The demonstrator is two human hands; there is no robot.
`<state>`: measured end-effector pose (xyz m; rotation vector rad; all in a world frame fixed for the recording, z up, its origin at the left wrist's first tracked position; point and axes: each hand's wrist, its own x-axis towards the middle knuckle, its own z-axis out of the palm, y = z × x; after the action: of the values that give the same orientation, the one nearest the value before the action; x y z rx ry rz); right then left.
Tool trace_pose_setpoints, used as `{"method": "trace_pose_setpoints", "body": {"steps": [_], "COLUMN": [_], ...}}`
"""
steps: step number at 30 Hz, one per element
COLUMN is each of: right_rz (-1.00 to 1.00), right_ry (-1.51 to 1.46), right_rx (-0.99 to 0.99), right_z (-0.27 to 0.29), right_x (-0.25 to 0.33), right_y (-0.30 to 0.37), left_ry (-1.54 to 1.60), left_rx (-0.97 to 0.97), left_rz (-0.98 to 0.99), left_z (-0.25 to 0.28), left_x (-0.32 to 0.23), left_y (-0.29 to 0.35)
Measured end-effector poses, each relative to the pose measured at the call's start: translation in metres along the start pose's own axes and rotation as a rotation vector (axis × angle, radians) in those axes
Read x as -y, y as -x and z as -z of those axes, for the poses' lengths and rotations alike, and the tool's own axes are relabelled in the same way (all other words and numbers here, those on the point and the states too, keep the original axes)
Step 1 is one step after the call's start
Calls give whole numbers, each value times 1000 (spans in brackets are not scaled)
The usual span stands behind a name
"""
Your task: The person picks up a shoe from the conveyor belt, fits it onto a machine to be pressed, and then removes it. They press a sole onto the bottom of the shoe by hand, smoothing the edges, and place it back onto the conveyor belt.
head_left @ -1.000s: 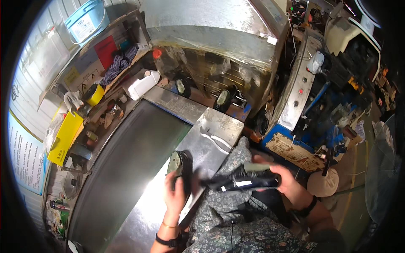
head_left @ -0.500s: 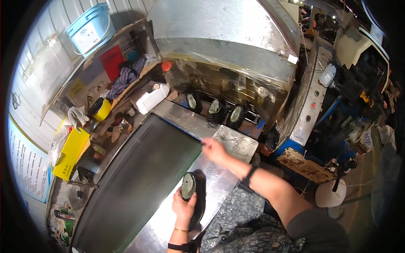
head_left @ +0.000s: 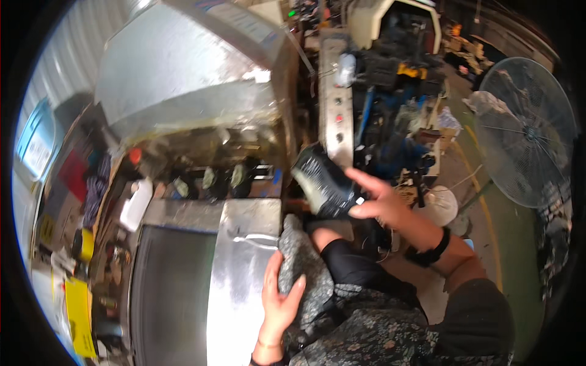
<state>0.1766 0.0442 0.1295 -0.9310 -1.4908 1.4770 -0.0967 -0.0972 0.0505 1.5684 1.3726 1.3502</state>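
A black shoe (head_left: 325,183) with a pale greenish strip along one side is in my right hand (head_left: 375,198), raised beyond my knees and off the metal table. The fingers and thumb grip its near end; motion blurs the detail. My left hand (head_left: 278,302) has its thumb apart from stretched fingers and holds nothing I can see. It lies against the grey floral apron (head_left: 305,268) over my leg, beside the table edge. A thin, pale, looped object (head_left: 256,241) lies on the metal tabletop (head_left: 235,293).
A dark conveyor belt (head_left: 171,293) runs left of the metal top. Several black shoes (head_left: 210,180) stand under the metal hood (head_left: 189,67). A white jug (head_left: 135,204) sits at the left. A control panel (head_left: 337,116) and a large fan (head_left: 528,131) stand right.
The view has turned right. The black shoe under my left hand has left the tabletop; my right hand has moved from the belt's end and now holds a black shoe. My left hand rests at the apron.
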Motion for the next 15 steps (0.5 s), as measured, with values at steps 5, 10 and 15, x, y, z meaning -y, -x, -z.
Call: {"method": "trace_pose_setpoints", "body": {"steps": [5, 10, 15], "right_rz": [354, 110, -128], "right_ry": [740, 1134, 1078], "right_rx": [-487, -834, -749], "right_z": [185, 309, 328], "right_x": [47, 64, 76], "right_y": [-15, -45, -78], "left_ry": [240, 94, 12], "left_rx": [-43, -326, -363], "left_rz": [515, 439, 419], "left_z": [13, 32, 30], "left_x": [72, 163, 146], "left_y": [89, 150, 128]}}
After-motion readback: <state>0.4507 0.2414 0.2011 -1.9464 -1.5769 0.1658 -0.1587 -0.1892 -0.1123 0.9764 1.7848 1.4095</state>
